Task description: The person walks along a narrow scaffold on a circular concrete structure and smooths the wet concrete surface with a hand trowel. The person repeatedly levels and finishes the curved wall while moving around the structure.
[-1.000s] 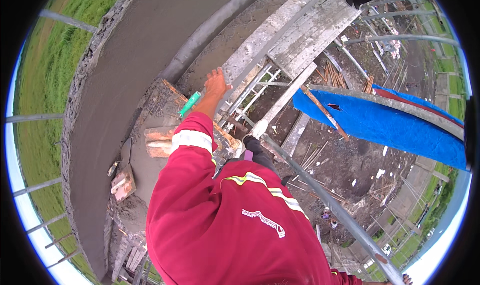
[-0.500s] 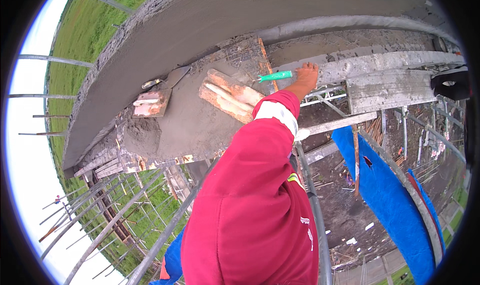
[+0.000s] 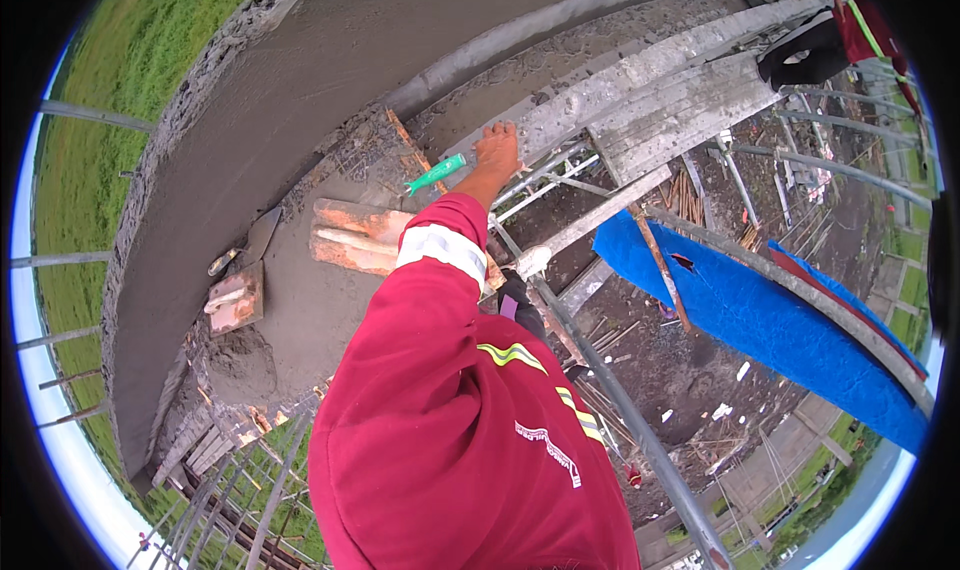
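Note:
My left hand (image 3: 497, 150) rests palm down on the edge of a long grey plank (image 3: 570, 110), its fingers slightly spread and nothing visible in them. Beside it lies a tool with a green handle (image 3: 436, 174); its other end is hard to make out. Left of my red sleeve, a large worn plastering float (image 3: 352, 238) lies on the mortar-covered board (image 3: 300, 320), partly hidden by the sleeve. Farther left, a smaller square float (image 3: 236, 300) sits beside a trowel (image 3: 262, 234) with a flat metal blade. My right hand is out of view.
A curved wall of smooth grey mortar (image 3: 230, 150) borders the board. Scaffold poles (image 3: 640, 410) and a blue sheet (image 3: 750, 310) stand to the right, above ground far below. Another person in dark trousers (image 3: 800, 55) is at the upper right. A mortar heap (image 3: 245, 365) lies left.
The view has swung, so the hand, floats and board appear farther left. More of my torso and the other person now shows. My left hand stays on the plank.

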`<move>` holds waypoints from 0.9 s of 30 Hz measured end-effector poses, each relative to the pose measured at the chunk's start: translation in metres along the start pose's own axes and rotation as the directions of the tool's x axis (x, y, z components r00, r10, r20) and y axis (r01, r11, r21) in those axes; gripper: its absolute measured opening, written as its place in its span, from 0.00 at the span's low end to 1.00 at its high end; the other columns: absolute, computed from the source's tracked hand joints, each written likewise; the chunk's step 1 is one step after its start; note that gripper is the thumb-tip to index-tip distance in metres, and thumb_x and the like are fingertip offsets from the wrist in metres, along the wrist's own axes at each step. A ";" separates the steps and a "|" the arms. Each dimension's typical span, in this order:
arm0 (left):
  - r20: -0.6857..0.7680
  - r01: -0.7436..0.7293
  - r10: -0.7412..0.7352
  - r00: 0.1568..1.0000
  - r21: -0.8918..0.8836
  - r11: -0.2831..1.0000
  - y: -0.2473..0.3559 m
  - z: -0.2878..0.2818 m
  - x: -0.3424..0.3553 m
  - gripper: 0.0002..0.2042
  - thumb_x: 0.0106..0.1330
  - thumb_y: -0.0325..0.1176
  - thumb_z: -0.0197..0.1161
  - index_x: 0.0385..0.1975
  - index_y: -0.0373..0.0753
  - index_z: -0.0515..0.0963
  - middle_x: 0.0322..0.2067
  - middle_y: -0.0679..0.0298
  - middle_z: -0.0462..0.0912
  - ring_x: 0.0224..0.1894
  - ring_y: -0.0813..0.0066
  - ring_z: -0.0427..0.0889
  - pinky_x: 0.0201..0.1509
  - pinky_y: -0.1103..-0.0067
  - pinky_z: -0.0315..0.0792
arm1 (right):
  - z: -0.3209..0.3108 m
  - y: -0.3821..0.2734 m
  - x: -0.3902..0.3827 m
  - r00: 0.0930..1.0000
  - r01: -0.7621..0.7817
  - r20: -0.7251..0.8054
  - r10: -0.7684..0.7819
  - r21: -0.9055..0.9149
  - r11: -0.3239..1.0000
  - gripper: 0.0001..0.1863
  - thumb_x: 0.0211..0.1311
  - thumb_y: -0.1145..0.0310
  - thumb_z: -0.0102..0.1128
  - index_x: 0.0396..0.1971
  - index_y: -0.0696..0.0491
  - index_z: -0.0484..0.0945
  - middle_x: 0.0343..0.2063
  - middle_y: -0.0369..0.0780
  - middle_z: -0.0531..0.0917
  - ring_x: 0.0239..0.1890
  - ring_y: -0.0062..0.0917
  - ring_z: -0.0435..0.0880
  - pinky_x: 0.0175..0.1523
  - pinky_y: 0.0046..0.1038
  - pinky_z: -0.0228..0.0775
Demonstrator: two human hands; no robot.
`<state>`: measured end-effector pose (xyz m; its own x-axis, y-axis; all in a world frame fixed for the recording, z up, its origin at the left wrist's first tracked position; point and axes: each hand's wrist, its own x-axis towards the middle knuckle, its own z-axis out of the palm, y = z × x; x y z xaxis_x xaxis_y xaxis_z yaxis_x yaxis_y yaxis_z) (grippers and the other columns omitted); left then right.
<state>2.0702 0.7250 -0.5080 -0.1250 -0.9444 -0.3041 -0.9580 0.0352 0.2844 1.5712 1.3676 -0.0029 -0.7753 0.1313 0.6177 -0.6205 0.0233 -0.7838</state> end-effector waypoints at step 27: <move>0.090 -0.041 0.033 0.995 0.093 0.995 0.007 -0.019 0.000 0.49 0.50 0.48 0.78 0.68 0.33 0.57 0.63 0.47 0.67 0.63 0.47 0.68 0.61 0.61 0.72 | -0.108 -0.067 0.057 0.985 -0.143 0.131 0.116 0.217 0.966 0.22 0.65 0.67 0.57 0.54 0.62 0.65 0.33 0.37 0.64 0.36 0.25 0.63 0.49 0.29 0.59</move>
<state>2.0682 0.7186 -0.4887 -0.1789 -0.9094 -0.3755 -0.9719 0.1040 0.2110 1.5816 1.4809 0.0781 -0.8507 0.0018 0.5256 -0.5141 -0.2111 -0.8313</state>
